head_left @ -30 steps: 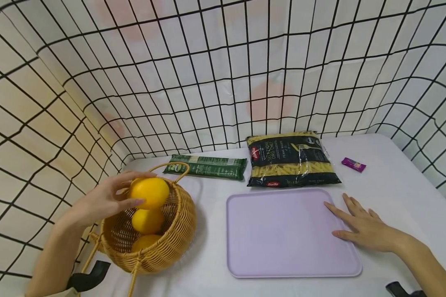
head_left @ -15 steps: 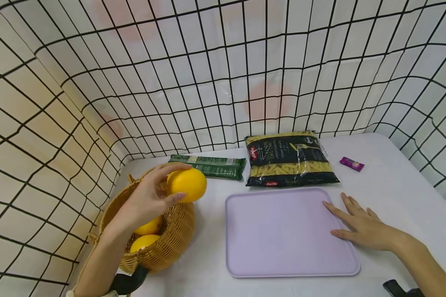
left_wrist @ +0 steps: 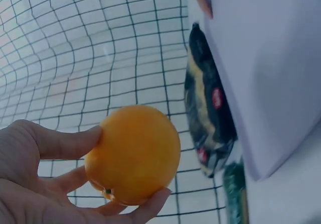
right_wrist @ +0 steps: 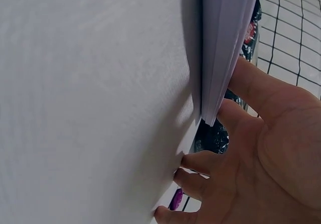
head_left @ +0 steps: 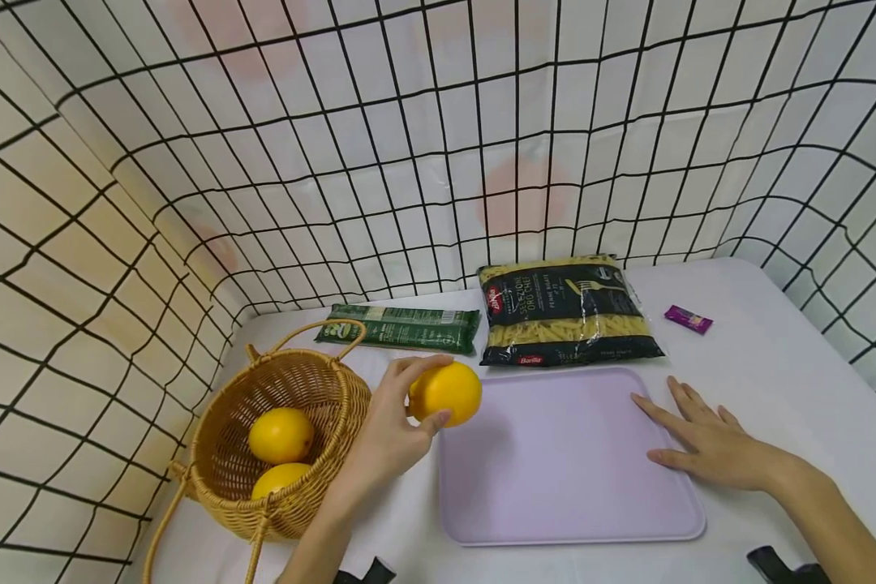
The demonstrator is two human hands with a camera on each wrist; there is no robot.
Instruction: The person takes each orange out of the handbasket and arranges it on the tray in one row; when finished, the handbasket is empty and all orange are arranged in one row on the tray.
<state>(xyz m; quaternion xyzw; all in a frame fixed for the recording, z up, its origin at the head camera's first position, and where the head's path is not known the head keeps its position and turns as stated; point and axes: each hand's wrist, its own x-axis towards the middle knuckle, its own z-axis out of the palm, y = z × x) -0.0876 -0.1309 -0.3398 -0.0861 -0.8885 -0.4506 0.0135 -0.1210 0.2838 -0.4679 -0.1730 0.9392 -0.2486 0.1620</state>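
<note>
My left hand (head_left: 394, 430) grips an orange (head_left: 447, 393) between thumb and fingers, above the left edge of the lilac tray (head_left: 569, 462). In the left wrist view the orange (left_wrist: 135, 153) is round, with a small green stem spot low on it. My right hand (head_left: 715, 442) lies with fingers spread at the tray's right edge. Its thumb and index finger touch the rim, and its other fingertips rest on the white table, as the right wrist view shows. A wicker basket (head_left: 358, 410) to the left holds two more oranges (head_left: 281, 435).
Behind the tray lies a bag of penne pasta (head_left: 569, 312), with a flat green packet (head_left: 409, 326) to its left. A small purple wrapped sweet (head_left: 689, 319) lies at the back right. Black wire mesh (head_left: 438, 154) encloses the back and sides. The basket's handles stick out front and back.
My left hand has lifted the orange out of the basket and carried it right, to above the tray's left edge. The right hand has stayed on the tray's edge.
</note>
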